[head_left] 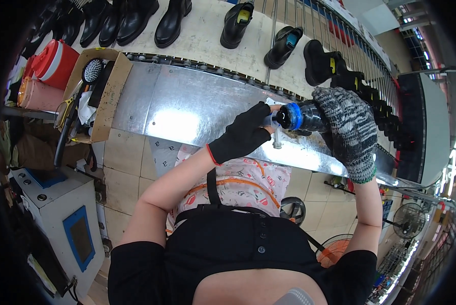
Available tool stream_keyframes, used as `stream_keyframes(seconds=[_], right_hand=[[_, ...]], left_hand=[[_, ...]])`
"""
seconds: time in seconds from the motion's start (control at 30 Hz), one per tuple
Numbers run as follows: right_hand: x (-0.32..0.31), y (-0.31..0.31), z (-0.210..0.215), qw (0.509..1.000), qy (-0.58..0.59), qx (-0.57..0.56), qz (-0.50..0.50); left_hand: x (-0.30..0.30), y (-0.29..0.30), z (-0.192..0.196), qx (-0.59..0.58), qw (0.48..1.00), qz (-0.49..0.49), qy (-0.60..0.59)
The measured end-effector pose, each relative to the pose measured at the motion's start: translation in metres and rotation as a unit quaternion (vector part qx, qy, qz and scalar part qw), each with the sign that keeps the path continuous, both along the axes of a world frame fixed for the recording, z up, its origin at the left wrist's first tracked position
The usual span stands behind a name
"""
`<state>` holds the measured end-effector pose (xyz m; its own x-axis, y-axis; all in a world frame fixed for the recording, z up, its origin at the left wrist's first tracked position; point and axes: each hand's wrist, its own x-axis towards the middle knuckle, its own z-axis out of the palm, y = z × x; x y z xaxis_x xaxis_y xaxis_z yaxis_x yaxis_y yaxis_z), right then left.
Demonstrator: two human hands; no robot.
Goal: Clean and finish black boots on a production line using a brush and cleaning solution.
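Note:
My right hand (351, 129), in a grey and black knitted glove, is wrapped round a dark plastic bottle (314, 118) with a blue ring at its neck. The bottle lies tilted on its side, its mouth toward the left. My left hand (246, 129), in a black fingerless glove with red trim, has thumb and fingers closed on a small clear plastic container (275, 122) right at the bottle's mouth. Its full shape is partly hidden by the fingers. Beneath both hands is a shiny metal ledge (182, 107).
Beyond the ledge, a conveyor (202, 33) carries several black boots (173, 24). A cardboard box (109, 96) with a brush (92, 71) stands at the left beside a red and white jug (55, 63). A grey machine cabinet (55, 208) is lower left; a fan (410, 220) stands at the right.

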<state>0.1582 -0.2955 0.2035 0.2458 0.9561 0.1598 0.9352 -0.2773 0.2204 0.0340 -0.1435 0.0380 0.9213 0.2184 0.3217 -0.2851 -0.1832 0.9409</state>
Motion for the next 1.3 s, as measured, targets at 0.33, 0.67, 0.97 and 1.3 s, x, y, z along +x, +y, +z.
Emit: stream_keyframes(seconds=[0.33,0.67,0.97,1.3], right_hand=[[0.001,-0.001,-0.001,1.0,0.002,-0.003,-0.006],[0.002,-0.005,-0.005,1.0,0.019,-0.007,-0.013],[0.002,-0.004,-0.005,0.999,0.038,0.004,-0.007],[0.002,-0.012,-0.029,0.959,0.275,-0.009,-0.071]], left_hand=[[0.0,0.001,0.002,-0.01,1.0,-0.012,0.014],[0.001,0.001,-0.001,-0.004,1.0,-0.017,-0.005],[0.004,-0.002,-0.004,-0.002,0.999,0.005,-0.04],[0.007,0.002,0.0,-0.045,0.998,-0.03,-0.013]])
